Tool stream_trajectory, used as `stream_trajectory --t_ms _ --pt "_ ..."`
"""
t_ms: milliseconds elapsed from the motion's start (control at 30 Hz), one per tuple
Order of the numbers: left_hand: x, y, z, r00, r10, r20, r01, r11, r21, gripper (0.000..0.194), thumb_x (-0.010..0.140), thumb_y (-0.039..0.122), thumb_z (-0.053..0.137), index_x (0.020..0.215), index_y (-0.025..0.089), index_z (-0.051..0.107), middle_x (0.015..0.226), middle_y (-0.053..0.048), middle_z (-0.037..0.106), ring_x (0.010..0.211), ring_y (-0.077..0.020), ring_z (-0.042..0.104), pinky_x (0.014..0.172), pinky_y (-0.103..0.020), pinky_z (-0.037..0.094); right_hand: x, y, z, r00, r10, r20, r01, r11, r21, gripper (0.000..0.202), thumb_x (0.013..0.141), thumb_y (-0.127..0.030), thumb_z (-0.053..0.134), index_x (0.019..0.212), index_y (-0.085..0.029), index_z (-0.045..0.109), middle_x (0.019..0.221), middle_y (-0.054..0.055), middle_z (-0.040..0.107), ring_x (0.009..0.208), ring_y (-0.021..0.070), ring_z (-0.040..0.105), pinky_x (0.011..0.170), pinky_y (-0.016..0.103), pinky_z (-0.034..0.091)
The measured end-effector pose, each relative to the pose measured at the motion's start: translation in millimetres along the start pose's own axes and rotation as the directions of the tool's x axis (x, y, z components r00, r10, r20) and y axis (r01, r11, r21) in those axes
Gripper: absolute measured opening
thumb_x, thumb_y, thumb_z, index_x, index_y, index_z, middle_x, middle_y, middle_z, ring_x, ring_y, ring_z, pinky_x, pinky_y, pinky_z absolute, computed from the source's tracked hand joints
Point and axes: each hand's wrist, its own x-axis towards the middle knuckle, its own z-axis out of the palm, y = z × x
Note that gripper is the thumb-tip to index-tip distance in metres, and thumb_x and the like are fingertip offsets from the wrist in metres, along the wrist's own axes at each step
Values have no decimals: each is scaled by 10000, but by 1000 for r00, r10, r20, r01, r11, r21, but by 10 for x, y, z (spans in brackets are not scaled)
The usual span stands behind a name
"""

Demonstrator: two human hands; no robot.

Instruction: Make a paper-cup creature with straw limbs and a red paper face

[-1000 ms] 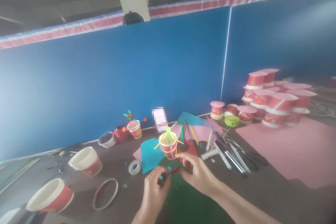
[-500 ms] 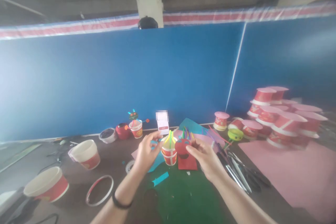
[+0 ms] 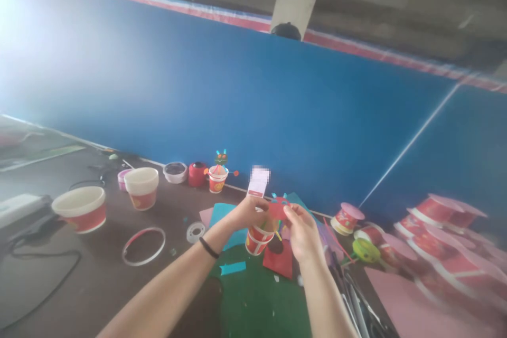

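A red paper face (image 3: 279, 207) with blue pieces on its top edge is held above a red-and-white paper cup (image 3: 259, 240). My right hand (image 3: 303, 227) pinches the face at its right side. My left hand (image 3: 251, 212) has its fingers closed at the face's left edge, over the cup's rim; its fingertips are partly hidden. The cup stands upright, with a yellow strip showing at its right. Beside it lies a red paper sheet (image 3: 278, 262), and a blue paper strip (image 3: 233, 268) rests on the green mat (image 3: 261, 306).
A cup figure (image 3: 217, 179) with a green face stands by the blue partition. At left are larger paper cups (image 3: 81, 208), a white ring (image 3: 143, 247) and a tape roll (image 3: 195, 232). Scissors (image 3: 356, 296), pink paper (image 3: 404, 301) and stacked pink-topped cups (image 3: 447, 237) fill the right.
The view has tilted and swung left. The red face has risen and moved in over the cup with my right hand. My left hand's fingers have closed and come to its left edge.
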Motion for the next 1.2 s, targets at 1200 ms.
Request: stream_trajectory --t_ms 1200 --pt "-117 -36 290 928 -114 -355 91 993 -81 174 623 150 579 755 144 691 722 -21 698 675 -173 611 580 -227 449 62 166 -69 998 18 61 -20 999 38 288 708 -272 694 971 -201 599 800 15 625 647 128 566 600 273 452"
